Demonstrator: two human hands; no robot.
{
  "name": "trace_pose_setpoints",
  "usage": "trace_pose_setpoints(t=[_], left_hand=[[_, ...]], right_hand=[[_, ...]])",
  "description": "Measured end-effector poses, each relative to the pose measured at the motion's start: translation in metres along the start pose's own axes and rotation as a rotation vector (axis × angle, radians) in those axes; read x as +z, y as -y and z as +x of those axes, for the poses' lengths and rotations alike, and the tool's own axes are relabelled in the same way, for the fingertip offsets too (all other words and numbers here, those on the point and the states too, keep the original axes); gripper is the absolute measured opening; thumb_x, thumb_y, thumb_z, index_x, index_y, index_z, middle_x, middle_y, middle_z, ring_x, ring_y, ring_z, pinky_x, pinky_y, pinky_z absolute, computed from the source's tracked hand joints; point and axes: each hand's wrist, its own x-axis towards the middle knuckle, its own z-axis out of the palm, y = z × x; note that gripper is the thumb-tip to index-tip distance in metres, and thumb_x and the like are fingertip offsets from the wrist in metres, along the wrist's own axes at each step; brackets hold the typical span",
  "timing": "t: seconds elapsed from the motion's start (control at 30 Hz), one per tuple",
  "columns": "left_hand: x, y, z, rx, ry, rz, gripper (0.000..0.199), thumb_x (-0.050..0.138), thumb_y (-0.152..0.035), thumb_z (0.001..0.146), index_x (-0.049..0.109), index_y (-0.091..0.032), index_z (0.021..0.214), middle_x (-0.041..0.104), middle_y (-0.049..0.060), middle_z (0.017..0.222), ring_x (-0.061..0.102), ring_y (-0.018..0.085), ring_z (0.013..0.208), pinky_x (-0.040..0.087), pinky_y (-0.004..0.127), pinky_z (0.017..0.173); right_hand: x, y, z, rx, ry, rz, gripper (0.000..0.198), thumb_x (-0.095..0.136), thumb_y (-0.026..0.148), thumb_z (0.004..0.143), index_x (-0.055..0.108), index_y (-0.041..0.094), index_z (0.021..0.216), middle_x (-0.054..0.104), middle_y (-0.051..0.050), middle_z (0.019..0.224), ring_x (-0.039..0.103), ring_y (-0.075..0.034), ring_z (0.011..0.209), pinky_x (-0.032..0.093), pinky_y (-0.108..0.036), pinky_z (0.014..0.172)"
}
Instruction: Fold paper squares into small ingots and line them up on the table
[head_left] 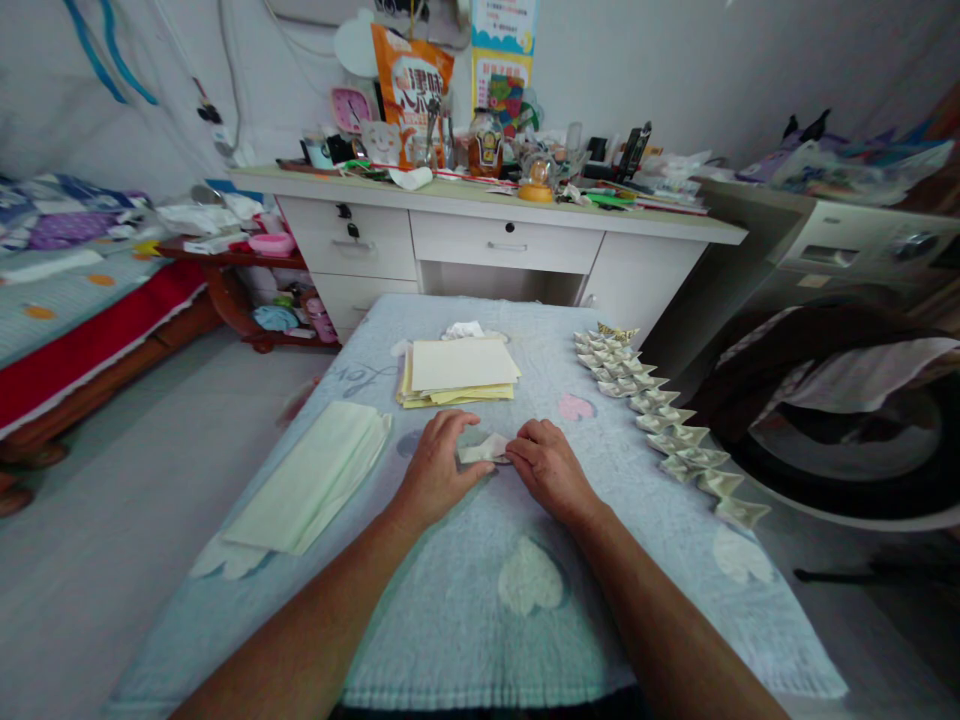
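A small folded piece of white paper (pixel 484 451) lies low over the blue cloth, between my two hands. My right hand (pixel 551 465) pinches its right end, the fingers bent and pressed together. Curved around the left end is my left hand (pixel 439 465), with thumb and fingers apart and the thumb beside the paper's lower edge. Just beyond my hands sits a stack of cream and yellow paper sheets (pixel 461 368). Pale green folded sheets (pixel 307 480) lie to the left. Several folded paper boats (pixel 656 420) stand in rows along the right side.
The blue cloth (pixel 450 620) covers the table. A crumpled white tissue (pixel 463 330) is behind the stack. Further back stands a white desk (pixel 506 240) crowded with jars and packets. A washing machine (pixel 840 240) is on the right, a bed (pixel 97 330) on the left.
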Motion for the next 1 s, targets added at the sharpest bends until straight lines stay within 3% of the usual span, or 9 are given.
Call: trace_pose_setpoints(t=[0.13,0.17,0.27,0.37,0.47,0.6,0.77,1.0], left_hand=[[-0.006,-0.009,-0.002,0.002,-0.222,-0.008,0.042,0.073,-0.027,0.071,0.047,-0.02,0.104,0.051,0.004,0.104,0.052,0.019,0.095,0.048,0.032,0.082],[-0.007,-0.011,-0.003,-0.001,-0.231,-0.004,0.036,0.071,-0.028,0.074,0.048,-0.02,0.1,0.051,0.003,0.097,0.053,0.017,0.087,0.048,0.031,0.078],[-0.007,-0.016,-0.005,0.026,-0.097,-0.022,0.018,0.063,-0.028,0.081,0.049,-0.02,0.09,0.051,0.0,0.084,0.052,0.015,0.077,0.047,0.029,0.072],[-0.002,-0.02,-0.006,0.043,0.01,-0.06,0.024,0.061,-0.029,0.082,0.051,-0.021,0.102,0.052,0.005,0.101,0.054,0.019,0.093,0.048,0.033,0.081],[0.001,-0.023,-0.005,0.038,0.004,-0.061,0.039,0.066,-0.033,0.078,0.049,-0.023,0.112,0.048,0.008,0.116,0.049,0.024,0.114,0.045,0.04,0.095],[0.002,-0.023,-0.005,-0.007,0.006,-0.047,0.051,0.074,-0.036,0.07,0.049,-0.024,0.113,0.045,0.008,0.121,0.046,0.026,0.119,0.043,0.044,0.1],[0.005,-0.021,-0.007,-0.03,0.05,-0.088,0.053,0.074,-0.027,0.068,0.048,-0.025,0.113,0.047,0.007,0.119,0.05,0.025,0.112,0.048,0.042,0.094],[0.007,-0.025,-0.006,0.001,0.062,-0.171,0.048,0.065,-0.015,0.069,0.046,-0.022,0.112,0.048,0.009,0.118,0.05,0.024,0.112,0.053,0.036,0.083]], right_hand=[[-0.003,0.002,0.0,0.073,-0.157,0.074,0.018,0.048,0.02,0.093,0.066,0.018,0.087,0.057,-0.006,0.08,0.052,-0.018,0.08,0.041,-0.028,0.073],[-0.003,0.003,-0.001,0.092,-0.193,0.113,0.018,0.048,0.019,0.092,0.065,0.018,0.087,0.057,-0.005,0.08,0.053,-0.017,0.079,0.041,-0.028,0.072],[-0.002,0.007,0.0,0.143,-0.269,0.255,0.015,0.05,0.016,0.089,0.064,0.018,0.084,0.057,-0.003,0.076,0.054,-0.015,0.073,0.041,-0.026,0.068],[0.004,0.012,0.001,0.233,-0.297,0.441,0.012,0.054,0.017,0.085,0.063,0.019,0.077,0.057,-0.001,0.071,0.053,-0.013,0.066,0.041,-0.024,0.062],[0.012,0.017,0.002,0.376,-0.249,0.756,0.007,0.055,0.023,0.082,0.059,0.019,0.077,0.055,0.002,0.068,0.051,-0.011,0.057,0.041,-0.022,0.053],[0.019,0.021,0.004,0.498,-0.183,1.091,0.01,0.059,0.026,0.076,0.051,0.02,0.076,0.048,0.007,0.057,0.043,-0.008,0.045,0.036,-0.019,0.042],[0.019,0.024,0.005,0.534,-0.144,1.163,0.014,0.06,0.025,0.072,0.047,0.021,0.075,0.047,0.008,0.055,0.045,-0.008,0.044,0.036,-0.018,0.041],[0.023,0.022,0.004,0.461,-0.156,1.028,0.011,0.054,0.017,0.072,0.046,0.02,0.079,0.05,0.006,0.063,0.047,-0.008,0.05,0.038,-0.017,0.045]])
